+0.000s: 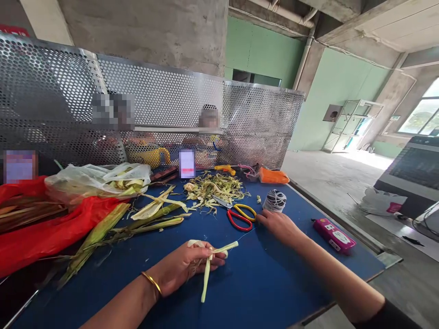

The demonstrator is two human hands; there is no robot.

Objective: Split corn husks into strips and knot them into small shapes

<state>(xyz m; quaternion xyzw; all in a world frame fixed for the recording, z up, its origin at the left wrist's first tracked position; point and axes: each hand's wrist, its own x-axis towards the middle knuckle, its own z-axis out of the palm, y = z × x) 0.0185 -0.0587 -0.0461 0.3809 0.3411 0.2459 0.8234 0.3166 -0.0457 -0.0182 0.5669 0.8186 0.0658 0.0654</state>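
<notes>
My left hand [197,260] is closed around pale corn husk strips [206,278], crossed and folded at the fingertips. One strip hangs down and another points right. A thin thread runs from the strips towards my right hand [279,224], whose fingers are drawn together and partly hidden. Its fingertips are beside the yellow handle of the scissors [242,217], in front of a grey-and-white spool of thread [274,201]; what they grip, if anything, I cannot make out. The scissors lie with their blades on a heap of husk scraps [219,186].
Long husks [157,221] and a red bag [68,221] lie left, with a clear plastic bag [82,180] behind. A magenta case [334,235] is at the right. An orange pouch [273,176] and yellow tool [224,169] lie before the perforated metal screen [164,93]; people sit behind it.
</notes>
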